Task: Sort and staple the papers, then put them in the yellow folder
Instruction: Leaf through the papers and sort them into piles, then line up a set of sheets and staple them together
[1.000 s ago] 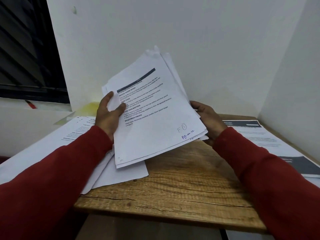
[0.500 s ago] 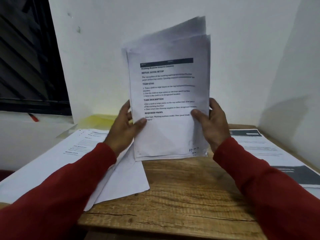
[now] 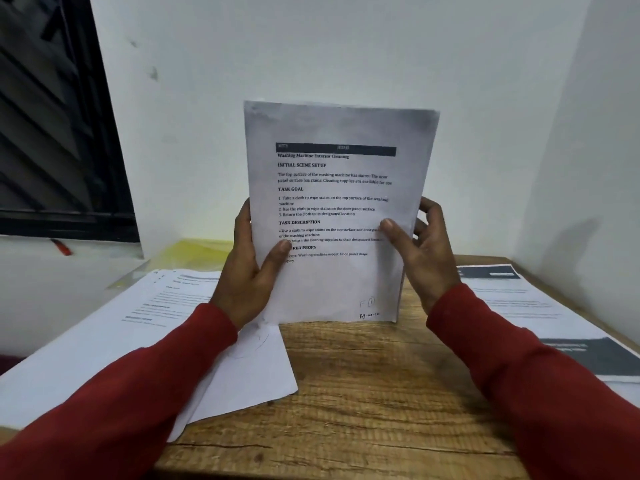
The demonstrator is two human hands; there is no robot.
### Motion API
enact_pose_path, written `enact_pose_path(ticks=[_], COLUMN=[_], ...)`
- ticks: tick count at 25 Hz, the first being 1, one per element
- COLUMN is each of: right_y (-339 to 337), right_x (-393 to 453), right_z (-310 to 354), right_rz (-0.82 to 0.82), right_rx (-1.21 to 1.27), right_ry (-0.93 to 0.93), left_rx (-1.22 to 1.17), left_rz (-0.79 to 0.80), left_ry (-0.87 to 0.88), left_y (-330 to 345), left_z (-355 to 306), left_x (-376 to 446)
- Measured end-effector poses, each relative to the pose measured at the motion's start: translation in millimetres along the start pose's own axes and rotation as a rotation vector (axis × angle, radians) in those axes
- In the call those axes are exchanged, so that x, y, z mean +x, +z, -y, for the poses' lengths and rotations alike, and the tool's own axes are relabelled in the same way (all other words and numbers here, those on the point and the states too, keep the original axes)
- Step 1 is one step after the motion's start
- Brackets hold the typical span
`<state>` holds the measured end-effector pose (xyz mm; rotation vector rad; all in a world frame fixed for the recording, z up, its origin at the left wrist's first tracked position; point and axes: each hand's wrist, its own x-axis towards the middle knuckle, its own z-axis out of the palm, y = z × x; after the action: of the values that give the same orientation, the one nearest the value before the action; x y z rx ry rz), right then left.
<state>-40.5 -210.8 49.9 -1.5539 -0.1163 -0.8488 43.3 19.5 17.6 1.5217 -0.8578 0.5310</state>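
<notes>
Two red sleeves are reaching forward over the wooden table (image 3: 363,393). The left hand (image 3: 247,271) and right hand (image 3: 424,251) are gripping a stack of papers (image 3: 341,216) upright between them, thumbs pressing its printed front, its bottom edge standing on the table. Loose sheets (image 3: 104,327) are lying left of the left hand, more printed pages (image 3: 540,306) right of the right hand. Beyond the left hand the yellow folder (image 3: 194,252) is lying against the wall

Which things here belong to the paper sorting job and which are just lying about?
Job: paper stack held upright by left hand and right hand; loose sheets at left; printed sheets at right; yellow folder.

Lying about: red pen on the sill; window grille.
</notes>
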Motion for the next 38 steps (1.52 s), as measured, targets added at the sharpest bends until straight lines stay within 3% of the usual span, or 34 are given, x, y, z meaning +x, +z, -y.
enact_pose_path(ticks=[9, 12, 17, 20, 23, 25, 29, 32, 36, 38], right_y=[-3, -6, -44, -79, -100, -104, -98, -102, -116, -131], right_x=[4, 7, 25, 28, 29, 30, 31, 35, 44, 49], right_z=[-20, -17, 2, -11, -27, -30, -26, -20, -26, -33], right_rz=[0.214, 0.19, 0.205, 0.254, 0.322, 0.314, 0.256, 0.101, -0.13, -0.185], right_rx=[-0.05, -0.075, -0.097, -0.388, -0.766, -0.855, -0.726, -0.618, -0.827, -0.977], right_ry=[0.038, 0.082, 0.347, 0.577, 0.655, 0.6, 0.506, 0.399, 0.247, 0.299], left_rx=[0.136, 0.149, 0.082, 0.049, 0.445, 0.743, 0.872, 0.954, 0.983, 1.072], left_rz=[0.077, 0.079, 0.213, 0.406, 0.735, 0.807, 0.749, 0.612, 0.475, 0.39], left_ry=[-0.057, -0.089, -0.461, -0.669, -0.668, -0.574, -0.5, -0.4, -0.417, -0.469], left_y=[0, 0, 8, 26, 34, 38, 43, 19, -54, -101], left_z=[4, 9, -6, -23, -32, -30, -26, -25, -19, -9], left_x=[0, -1, 6, -4, -14, -14, -13, -5, 0, 0])
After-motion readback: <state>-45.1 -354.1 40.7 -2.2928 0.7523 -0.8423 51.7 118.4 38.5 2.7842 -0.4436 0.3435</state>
